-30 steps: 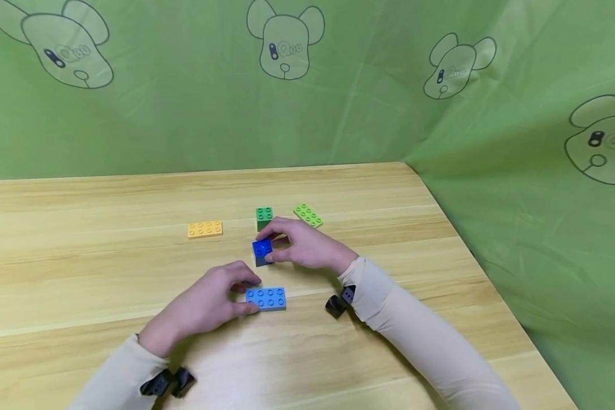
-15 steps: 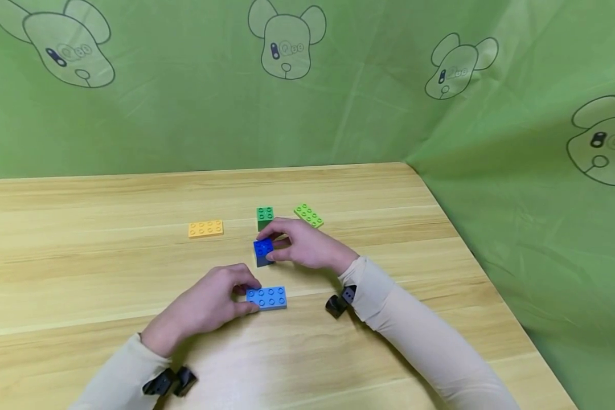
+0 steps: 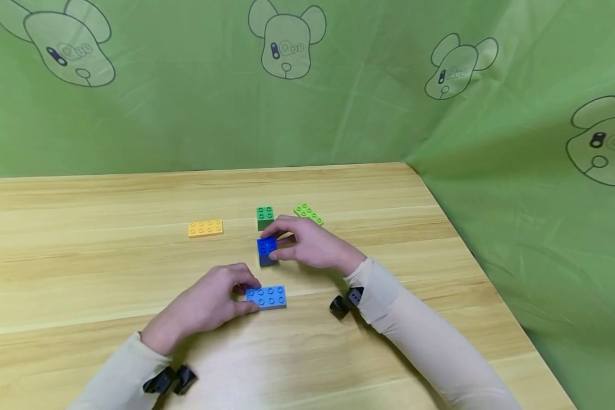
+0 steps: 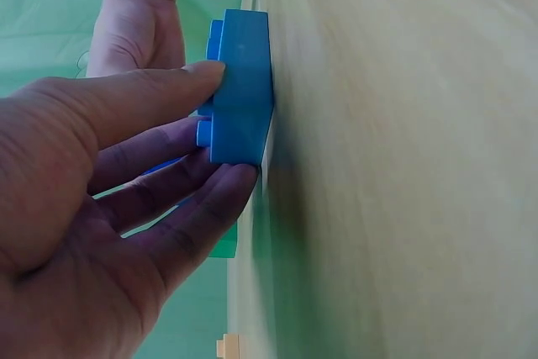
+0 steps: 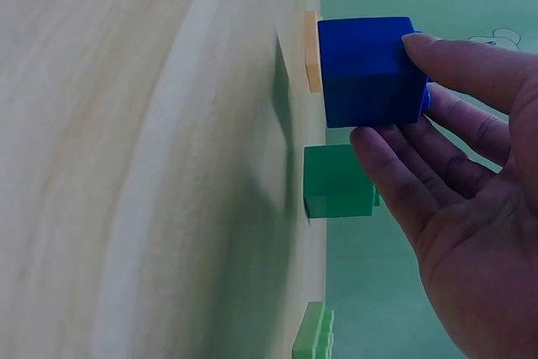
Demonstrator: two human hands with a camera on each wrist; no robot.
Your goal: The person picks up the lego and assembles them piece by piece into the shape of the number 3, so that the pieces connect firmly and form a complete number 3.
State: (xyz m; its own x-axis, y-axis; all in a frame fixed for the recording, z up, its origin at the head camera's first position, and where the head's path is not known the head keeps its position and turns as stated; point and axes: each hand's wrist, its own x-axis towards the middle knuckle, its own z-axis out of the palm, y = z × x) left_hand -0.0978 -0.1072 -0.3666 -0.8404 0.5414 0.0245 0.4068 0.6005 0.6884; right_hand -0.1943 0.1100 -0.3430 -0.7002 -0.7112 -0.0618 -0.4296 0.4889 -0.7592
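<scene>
My left hand (image 3: pixel 205 302) holds a light blue eight-stud toy brick (image 3: pixel 273 298) by its left end, thumb on the near side and fingers on the far side. In the left wrist view this brick (image 4: pixel 244 90) is close over the wooden surface, studs facing up. Further forward, my right hand (image 3: pixel 315 245) pinches a dark blue four-stud brick (image 3: pixel 266 259) between thumb and fingers. The right wrist view has the dark blue brick (image 5: pixel 370 73) large, its studs partly hidden by the fingers. Just behind it stands a green four-stud brick (image 3: pixel 265 217).
A flat orange-yellow plate (image 3: pixel 205 228) lies to the left on the wooden table (image 3: pixel 82 245). Behind my right hand a lime green plate (image 3: pixel 308 212) lies at an angle, partly covered. Green printed cloth (image 3: pixel 184 102) hangs along the back and right side.
My right hand has shifted slightly to the right with the dark blue brick. The left hand and the light blue brick stay nearly in place.
</scene>
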